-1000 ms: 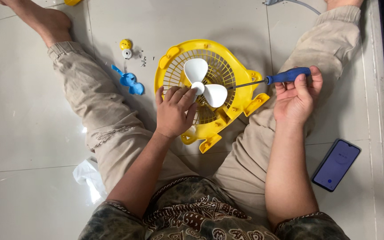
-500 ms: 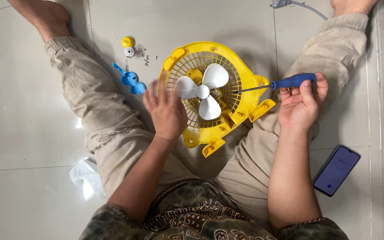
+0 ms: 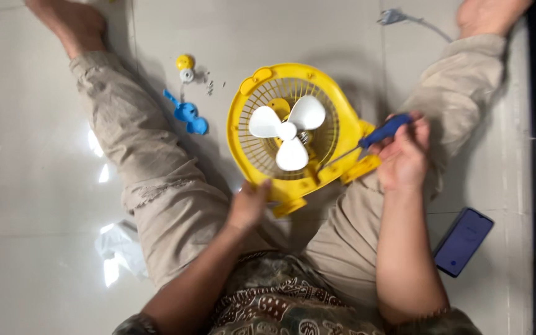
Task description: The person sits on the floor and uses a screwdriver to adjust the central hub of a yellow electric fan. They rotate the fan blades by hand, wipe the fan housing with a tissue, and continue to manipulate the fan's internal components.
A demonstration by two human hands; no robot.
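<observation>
A yellow fan housing [image 3: 243,105] with a wire grille and a white three-bladed propeller [image 3: 286,131] lies on the tiled floor between my legs. My left hand [image 3: 249,201] grips the housing's near left edge. My right hand [image 3: 402,155] holds a blue-handled screwdriver [image 3: 384,131]; its shaft runs down-left, with the tip at the grille's lower right rim.
A blue plastic part [image 3: 186,114], a yellow knob [image 3: 185,61], a white round piece [image 3: 187,75] and several small screws [image 3: 209,85] lie at the upper left. A dark phone [image 3: 463,241] rests at the right; a grey plug and cord [image 3: 398,17] at the top; crumpled white plastic [image 3: 121,250] by my left thigh.
My left hand slid off the propeller down to the housing's near edge. The propeller has turned. The screwdriver tip moved down toward the lower right rim.
</observation>
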